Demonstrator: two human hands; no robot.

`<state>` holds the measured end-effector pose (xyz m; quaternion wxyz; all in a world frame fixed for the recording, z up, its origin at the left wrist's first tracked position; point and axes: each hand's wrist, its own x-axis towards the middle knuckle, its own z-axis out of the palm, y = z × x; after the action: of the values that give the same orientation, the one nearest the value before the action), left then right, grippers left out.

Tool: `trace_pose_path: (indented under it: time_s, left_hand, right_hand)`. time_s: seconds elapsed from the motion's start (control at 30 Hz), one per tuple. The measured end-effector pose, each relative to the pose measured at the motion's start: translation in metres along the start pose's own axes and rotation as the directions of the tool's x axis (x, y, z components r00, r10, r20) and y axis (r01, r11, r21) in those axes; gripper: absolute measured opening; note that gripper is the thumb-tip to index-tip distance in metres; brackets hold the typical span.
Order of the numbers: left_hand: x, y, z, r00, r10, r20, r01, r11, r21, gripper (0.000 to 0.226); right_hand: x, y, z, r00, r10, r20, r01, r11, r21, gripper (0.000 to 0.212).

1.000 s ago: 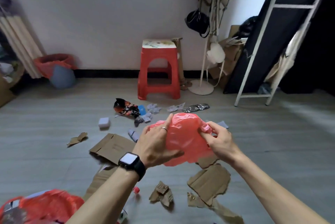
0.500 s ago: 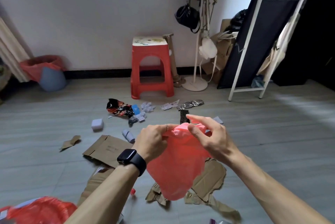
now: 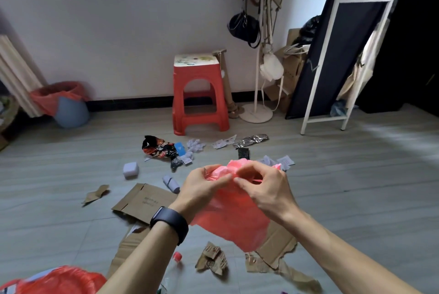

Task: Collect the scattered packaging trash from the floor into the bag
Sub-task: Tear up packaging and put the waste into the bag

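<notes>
above floor, both hands (image 3: 237, 189) pinch bag (image 3: 234, 220).

The lower red bag (image 3: 59, 280) is blurred and cut off by the bottom edge. The held red bag (image 3: 232, 222) hides part of the torn cardboard (image 3: 278, 243). Print on the flat cardboard (image 3: 145, 201) is unreadably small.

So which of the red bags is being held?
The central red bag, pinched at its top by left hand and right hand; another lines the blue bin, a third lies bottom left.
</notes>
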<state>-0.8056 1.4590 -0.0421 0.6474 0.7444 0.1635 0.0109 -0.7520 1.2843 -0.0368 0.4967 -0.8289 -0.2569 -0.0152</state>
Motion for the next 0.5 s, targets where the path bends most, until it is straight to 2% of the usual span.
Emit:
trace_pose_path:
  time_s: [0.07,0.13,0.2,0.23,0.3,0.33,0.4,0.5]
  left_hand:
    - [0.001,-0.001,0.0,0.997,0.001,-0.073,0.009,0.992,0.128,0.047]
    - [0.001,0.0,-0.003,0.999,0.019,-0.046,-0.009,0.977,0.215,0.039]
    - [0.0,0.003,-0.006,0.999,0.049,-0.012,-0.044,0.964,0.264,0.04]
    - [0.001,0.004,-0.008,0.998,0.062,-0.002,-0.059,0.959,0.276,0.041]
    - [-0.003,0.009,-0.006,0.996,0.089,0.03,-0.093,0.956,0.279,0.038]
    - [-0.004,0.01,-0.005,0.994,0.102,0.041,-0.11,0.953,0.283,0.037]
    - [-0.005,0.008,-0.005,0.99,0.136,0.042,-0.143,0.939,0.312,0.037]
    - [-0.006,0.004,-0.008,0.984,0.166,-0.071,-0.139,0.947,0.289,0.042]
  right_hand:
    - [-0.002,0.0,0.0,0.994,0.003,0.112,-0.001,1.0,-0.018,0.011]
    - [-0.002,0.002,-0.001,0.991,-0.022,0.13,0.037,0.992,-0.119,0.02]
    - [0.003,0.009,-0.006,0.996,0.003,0.088,0.017,0.974,-0.224,0.046]
    - [0.006,0.011,-0.01,0.992,0.064,0.112,-0.033,0.965,-0.26,0.064]
    - [0.008,0.014,-0.017,0.94,0.223,0.257,-0.156,0.954,-0.257,0.094]
    - [0.008,0.017,-0.019,0.906,0.263,0.331,-0.197,0.955,-0.221,0.1]
    - [0.005,0.018,-0.022,0.886,0.267,0.378,-0.22,0.962,-0.164,0.087]
    - [0.004,0.014,-0.019,0.96,0.209,0.189,-0.175,0.968,-0.181,0.034]
